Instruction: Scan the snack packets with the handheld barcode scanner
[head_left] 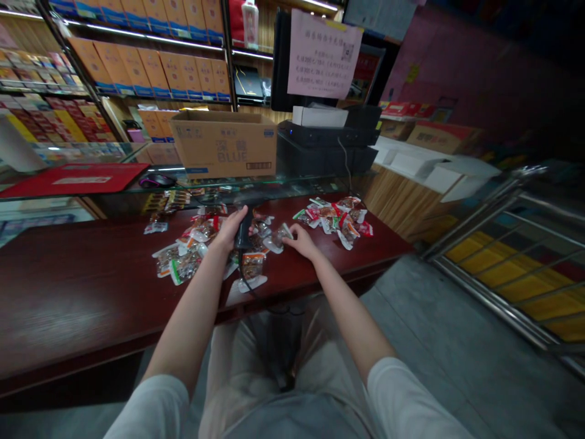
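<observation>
My left hand is closed around the black handle of a corded barcode scanner, whose cable trails back toward me over the counter edge. My right hand pinches a small clear snack packet just right of the scanner. Both hands rest over a dark red wooden counter. A heap of small snack packets lies left of and under my hands. A second heap of snack packets lies to the right, apart from my right hand.
A glass shelf behind the counter carries a cardboard box, a computer mouse and a red mat. A black register with a pink notice stands at the back. Stocked shelves fill the left. A metal rail runs on the right.
</observation>
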### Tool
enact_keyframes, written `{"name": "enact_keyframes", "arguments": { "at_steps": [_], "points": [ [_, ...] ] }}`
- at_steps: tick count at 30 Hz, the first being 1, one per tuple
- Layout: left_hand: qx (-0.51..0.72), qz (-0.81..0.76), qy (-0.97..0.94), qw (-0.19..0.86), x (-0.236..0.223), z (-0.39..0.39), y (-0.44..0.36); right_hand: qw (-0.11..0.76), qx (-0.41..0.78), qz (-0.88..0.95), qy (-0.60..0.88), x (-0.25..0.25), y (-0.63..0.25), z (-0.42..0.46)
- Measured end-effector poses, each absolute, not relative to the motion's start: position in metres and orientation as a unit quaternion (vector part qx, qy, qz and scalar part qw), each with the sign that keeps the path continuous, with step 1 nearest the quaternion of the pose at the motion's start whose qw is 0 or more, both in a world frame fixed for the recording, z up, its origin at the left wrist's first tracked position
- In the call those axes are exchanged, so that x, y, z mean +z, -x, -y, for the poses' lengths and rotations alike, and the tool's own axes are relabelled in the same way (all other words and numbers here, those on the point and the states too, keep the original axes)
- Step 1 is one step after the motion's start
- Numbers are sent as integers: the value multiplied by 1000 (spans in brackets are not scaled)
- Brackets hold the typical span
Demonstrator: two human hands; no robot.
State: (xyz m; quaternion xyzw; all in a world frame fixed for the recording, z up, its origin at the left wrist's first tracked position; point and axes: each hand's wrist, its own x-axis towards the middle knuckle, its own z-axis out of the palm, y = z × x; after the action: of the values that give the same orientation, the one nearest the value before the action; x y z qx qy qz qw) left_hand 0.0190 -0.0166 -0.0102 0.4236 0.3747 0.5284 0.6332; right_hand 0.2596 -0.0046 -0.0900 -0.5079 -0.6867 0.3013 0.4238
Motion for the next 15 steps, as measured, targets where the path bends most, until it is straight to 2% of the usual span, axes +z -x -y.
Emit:
{"name": "enact_keyframes", "arguments": {
  "at_steps": [5,7,10,15],
  "points": [
    [515,-386,-495,584,-10,26,-36,607,333,541,478,-91,-264,-10],
    [487,-386,-527,580,-11,31,-44,647,325,492,484,-89,-270,-16],
    [433,-378,-577,580,-15,39,-56,663,303,462,505,-87,-280,-19],
    [375,-387,-602,590,-21,42,-67,641,231,489,545,-89,-284,-15]
  ]
}}
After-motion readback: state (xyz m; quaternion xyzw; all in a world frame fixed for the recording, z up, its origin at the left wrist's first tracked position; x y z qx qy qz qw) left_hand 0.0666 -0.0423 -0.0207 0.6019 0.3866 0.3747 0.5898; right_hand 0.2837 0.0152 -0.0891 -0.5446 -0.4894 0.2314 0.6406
